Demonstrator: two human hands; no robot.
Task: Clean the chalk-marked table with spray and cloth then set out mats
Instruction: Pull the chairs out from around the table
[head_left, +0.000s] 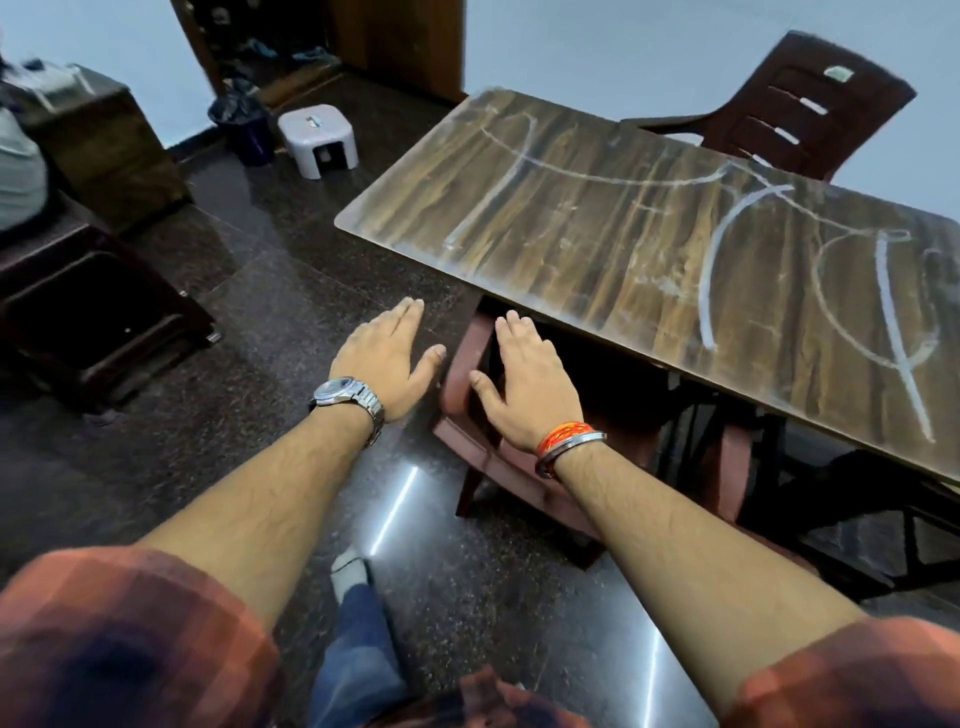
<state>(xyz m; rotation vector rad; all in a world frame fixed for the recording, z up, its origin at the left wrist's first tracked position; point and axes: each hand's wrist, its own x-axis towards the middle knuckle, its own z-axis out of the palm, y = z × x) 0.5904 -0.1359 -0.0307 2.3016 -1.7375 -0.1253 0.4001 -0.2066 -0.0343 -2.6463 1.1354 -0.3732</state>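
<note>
A wood-grain table fills the right side of the head view, its top covered in long white chalk lines. My left hand, with a steel watch on the wrist, is stretched out flat over the floor, fingers straight and holding nothing. My right hand, with an orange thread and a metal bangle on the wrist, is flat too, hovering over a reddish plastic chair tucked under the table's near edge. No spray bottle, cloth or mats show.
A brown plastic chair stands behind the table's far side. A small white stool and a dark bin sit by the doorway. Dark stacked furniture lines the left. The floor is polished dark stone.
</note>
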